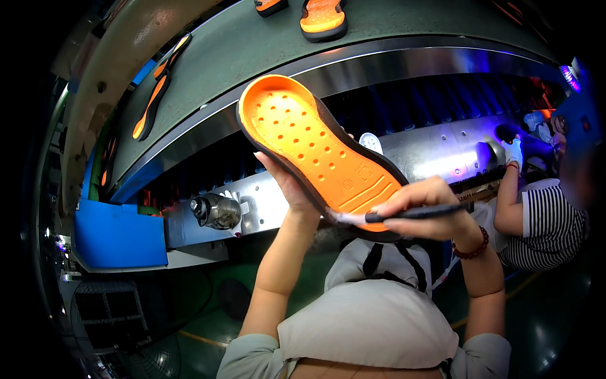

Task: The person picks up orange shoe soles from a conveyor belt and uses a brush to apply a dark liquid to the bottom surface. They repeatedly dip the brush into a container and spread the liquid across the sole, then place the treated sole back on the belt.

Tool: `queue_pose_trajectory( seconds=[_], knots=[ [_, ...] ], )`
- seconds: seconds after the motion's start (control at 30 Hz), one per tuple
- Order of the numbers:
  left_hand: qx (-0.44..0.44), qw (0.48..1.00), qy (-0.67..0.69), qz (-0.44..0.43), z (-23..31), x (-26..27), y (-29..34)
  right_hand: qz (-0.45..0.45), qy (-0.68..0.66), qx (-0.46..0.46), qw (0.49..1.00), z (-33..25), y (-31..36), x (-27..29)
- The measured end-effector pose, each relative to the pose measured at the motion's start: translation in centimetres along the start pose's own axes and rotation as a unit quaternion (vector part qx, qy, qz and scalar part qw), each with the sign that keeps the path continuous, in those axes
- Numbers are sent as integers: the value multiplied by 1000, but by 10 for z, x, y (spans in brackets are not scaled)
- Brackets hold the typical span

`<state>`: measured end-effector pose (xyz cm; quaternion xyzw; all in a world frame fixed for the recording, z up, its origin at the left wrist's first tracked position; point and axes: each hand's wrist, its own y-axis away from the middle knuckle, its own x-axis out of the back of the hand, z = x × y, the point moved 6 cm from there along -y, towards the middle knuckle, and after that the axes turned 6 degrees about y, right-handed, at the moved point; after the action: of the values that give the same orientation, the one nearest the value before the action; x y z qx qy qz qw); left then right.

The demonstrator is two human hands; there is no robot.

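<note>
I hold up a shoe sole (302, 140), bright orange on its inner face with rows of small dimples and a black rim. It is tilted, heel end up and to the left. My left hand (290, 184) grips it by the lower left edge, fingers partly hidden behind it. In my right hand (435, 208) a thin brush (413, 213) with a dark handle is pinched. Its pale tip meets the sole's near-left rim by the toe end.
Beyond runs a green conveyor belt (246, 47) carrying several soles (323, 18). A steel shelf (429, 151) lies below it, with a dark lidded jar (218, 210) to the left. On the right, a person in a striped top (548, 221) works wearing a white glove (513, 151).
</note>
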<state>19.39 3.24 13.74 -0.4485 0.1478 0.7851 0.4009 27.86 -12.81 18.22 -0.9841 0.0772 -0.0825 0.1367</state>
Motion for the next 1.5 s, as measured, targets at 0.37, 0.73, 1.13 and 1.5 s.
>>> queue_pose_trajectory(
  seconds=[0.37, 0.73, 1.13, 1.5],
  knots=[
    [-25, 1000, -7, 11, 16, 7, -7, -46, 7, 30, 998, 5, 18, 3],
    [-9, 1000, -18, 23, 24, 9, -11, -36, -42, 22, 998, 19, 32, 14],
    [69, 995, 38, -60, -30, -34, 51, 168, -314, -91, 930, 22, 27, -17],
    [20, 995, 102, 0, -11, -13, 33, 184, -46, 10, 982, 11, 17, -13]
  ],
)
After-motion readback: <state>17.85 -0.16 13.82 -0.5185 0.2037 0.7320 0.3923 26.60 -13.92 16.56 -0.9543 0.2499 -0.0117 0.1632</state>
